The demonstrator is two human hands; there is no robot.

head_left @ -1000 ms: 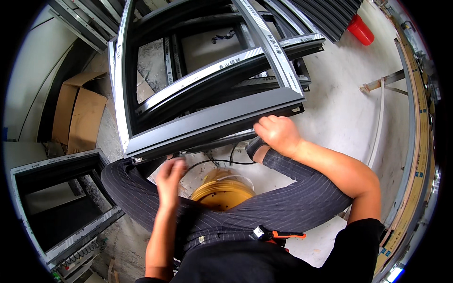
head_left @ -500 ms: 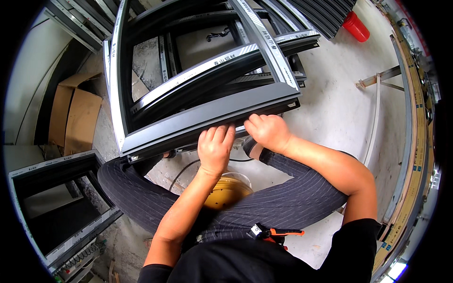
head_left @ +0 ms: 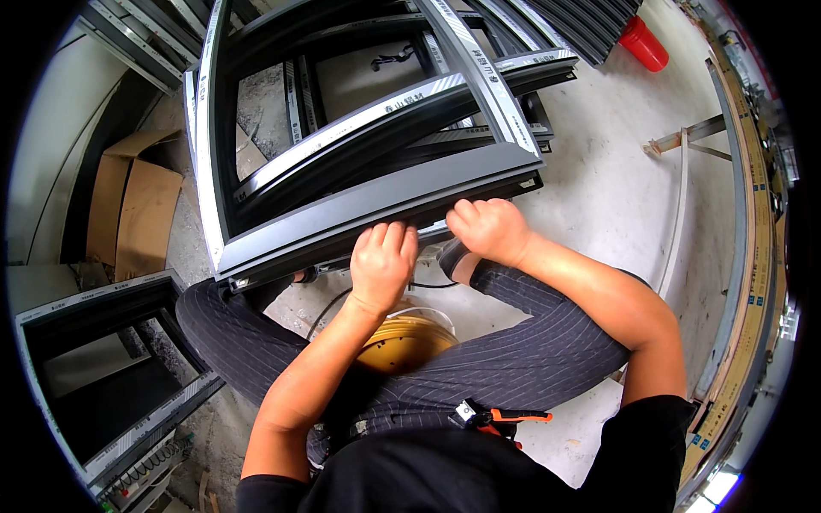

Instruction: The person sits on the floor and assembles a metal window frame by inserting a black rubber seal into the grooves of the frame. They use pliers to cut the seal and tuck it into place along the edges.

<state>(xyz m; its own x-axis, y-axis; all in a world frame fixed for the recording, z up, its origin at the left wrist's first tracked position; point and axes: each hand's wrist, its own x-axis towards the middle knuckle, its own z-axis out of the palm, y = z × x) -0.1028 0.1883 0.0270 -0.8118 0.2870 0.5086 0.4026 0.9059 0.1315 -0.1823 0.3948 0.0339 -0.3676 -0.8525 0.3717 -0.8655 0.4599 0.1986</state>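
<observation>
A grey metal window frame [head_left: 376, 201] lies tilted in front of me on top of other frames, its near side facing my lap. My left hand [head_left: 382, 267] is closed at the middle of that side's dark lower edge, knuckles up and fingertips curled in. Just to its right, my right hand [head_left: 487, 231] is also closed against the same edge, nearer the frame's right corner. Whatever the fingertips pinch is hidden. Between my legs, below the hands, sits a yellow bucket [head_left: 409, 344] with a pale handle.
More black frames [head_left: 359, 51] are stacked beyond. Another frame [head_left: 128, 436] stands at lower left, near an open cardboard box [head_left: 147, 214]. A red bucket [head_left: 643, 44] is at far right. An orange-handled tool [head_left: 517, 416] rests by my waist. Long boards [head_left: 742, 342] line the right side.
My left hand has shifted slightly left along the edge, while the right hand has moved only a little. Both stay closed. The frame sits almost as before.
</observation>
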